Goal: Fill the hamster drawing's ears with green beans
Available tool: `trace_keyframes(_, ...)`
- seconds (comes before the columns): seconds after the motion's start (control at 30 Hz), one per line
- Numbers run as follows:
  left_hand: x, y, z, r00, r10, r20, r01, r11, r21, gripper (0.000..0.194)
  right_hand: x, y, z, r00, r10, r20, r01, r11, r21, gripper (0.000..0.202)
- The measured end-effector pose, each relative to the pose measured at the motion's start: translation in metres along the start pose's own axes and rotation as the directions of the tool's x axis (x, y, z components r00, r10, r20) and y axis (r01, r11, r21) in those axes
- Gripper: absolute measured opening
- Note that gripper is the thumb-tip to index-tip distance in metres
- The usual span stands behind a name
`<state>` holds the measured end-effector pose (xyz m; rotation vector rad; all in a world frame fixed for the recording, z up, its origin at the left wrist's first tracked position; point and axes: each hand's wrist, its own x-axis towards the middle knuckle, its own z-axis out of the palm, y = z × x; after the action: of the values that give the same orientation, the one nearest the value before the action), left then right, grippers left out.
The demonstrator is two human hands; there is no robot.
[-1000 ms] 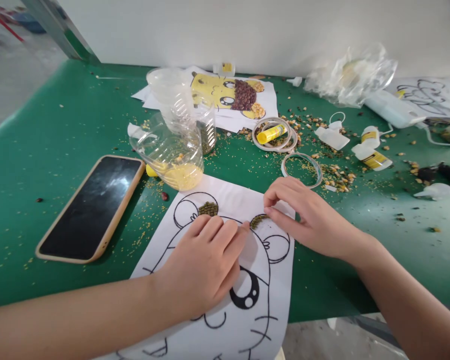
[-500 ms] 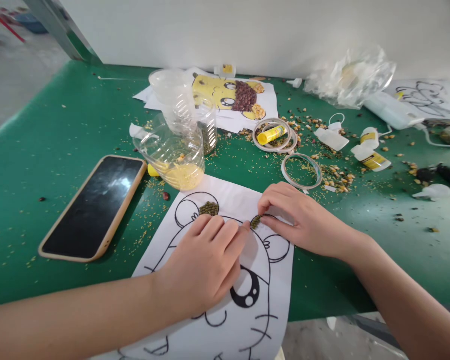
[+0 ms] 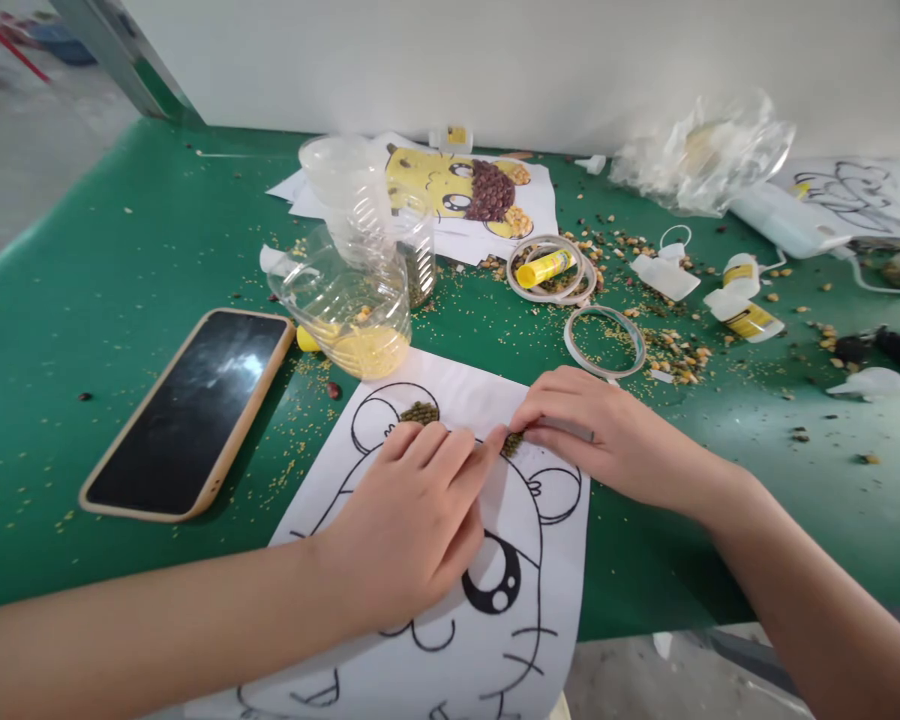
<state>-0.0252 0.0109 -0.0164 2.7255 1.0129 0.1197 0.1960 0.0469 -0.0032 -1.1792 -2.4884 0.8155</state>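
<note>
A white sheet with a black line drawing of an animal head lies on the green table. My left hand rests across it, fingers curled, its index fingertip touching a small patch of green beans at the head's top line. From the right, my right hand reaches the same patch with thumb and index finger nearly together; whatever is between the fingertips is too small to make out. Another patch of green beans sits beside the drawn left ear, partly behind my left knuckles.
A phone lies at left. Clear plastic cups stand behind the sheet. Tape rolls, glue bottles, a yellow glue stick, scattered grains, a plastic bag and a coloured picture are further back.
My left index fingertip has shifted slightly right onto the bean patch. My right fingertips have moved slightly left. The view has shifted a little.
</note>
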Motion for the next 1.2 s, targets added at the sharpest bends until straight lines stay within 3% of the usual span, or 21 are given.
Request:
trace_keyframes(0.23, 0.0009, -0.0003, 0.0012, 1.0, -0.014, -0.001, 0.013, 1.0, -0.026, 0.049, 0.0015, -0.0013, 0.0042, 1.0, 0.014, -0.015, -0.014, 0.999, -0.03, 0.009)
trace_keyframes(0.5, 0.002, 0.0019, 0.0001, 1.0, -0.004, 0.017, 0.003, 1.0, 0.008, 0.05, 0.002, -0.0011, 0.0095, 0.995, 0.065, -0.079, -0.064, 0.998, 0.006, 0.014)
trace_keyframes(0.8, 0.0014, 0.0023, 0.0012, 1.0, 0.011, -0.01, -0.01, 0.996, 0.084, 0.05, 0.0012, 0.0001, 0.0002, 0.995, 0.077, -0.065, -0.069, 0.992, 0.107, 0.013)
trace_keyframes(1.2, -0.0009, 0.0026, 0.0028, 0.998, 0.055, -0.037, -0.049, 0.988, 0.146, 0.048, 0.0015, -0.0037, 0.0098, 0.993, 0.076, -0.089, -0.078, 0.997, -0.015, 0.014)
